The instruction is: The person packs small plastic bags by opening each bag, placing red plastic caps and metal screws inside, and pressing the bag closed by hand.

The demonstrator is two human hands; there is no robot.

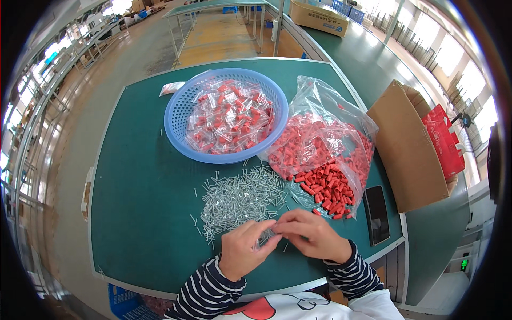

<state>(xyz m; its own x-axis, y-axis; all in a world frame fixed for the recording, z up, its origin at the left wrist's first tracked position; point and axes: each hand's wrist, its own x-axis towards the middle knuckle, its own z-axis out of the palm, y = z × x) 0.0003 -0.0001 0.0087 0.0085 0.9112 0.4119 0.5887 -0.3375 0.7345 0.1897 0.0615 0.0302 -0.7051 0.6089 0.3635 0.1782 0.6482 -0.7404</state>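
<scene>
Close to the table's front edge, my left hand (245, 248) and my right hand (312, 234) meet with fingertips pinched together. Between them shows a bit of a small clear plastic bag (260, 244), mostly covered by the fingers. Just beyond my left hand spreads a heap of silver screws (240, 200). To the right of that, red plastic wall plugs (330, 186) spill out of a large clear bag (320, 136). A round blue basket (173, 130) behind the screws holds many small clear packets (232, 117) with red pieces inside.
A dark phone (377, 216) lies at the right edge of the green table (138, 213). Beside it stands an open cardboard box (408, 152) with a red bag (444, 140). A white packet (172, 88) sits behind the basket. A blue crate (125, 303) is below the front edge.
</scene>
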